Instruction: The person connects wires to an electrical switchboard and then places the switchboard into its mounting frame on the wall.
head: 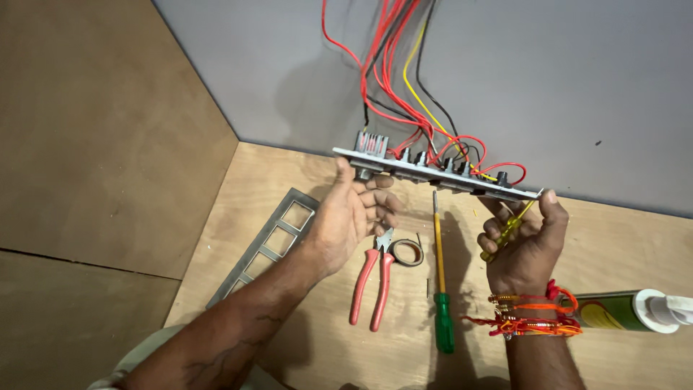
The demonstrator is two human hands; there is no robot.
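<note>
Both hands hold a long switch plate [437, 175] up by the back wall [548, 79], running left to right. The left hand [350, 217] pinches its left end; the right hand [523, 242] grips its right end and a yellow screwdriver [507, 231]. Pliers [374, 278] lie on the wooden board [303, 347] below.

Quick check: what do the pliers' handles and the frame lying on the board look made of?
Pliers: handles look red plastic or rubber sleeved, smooth and matte; jaws dark bare metal. Frame: grey, evenly dull, probably moulded plastic, though painted metal can't be excluded.
</note>
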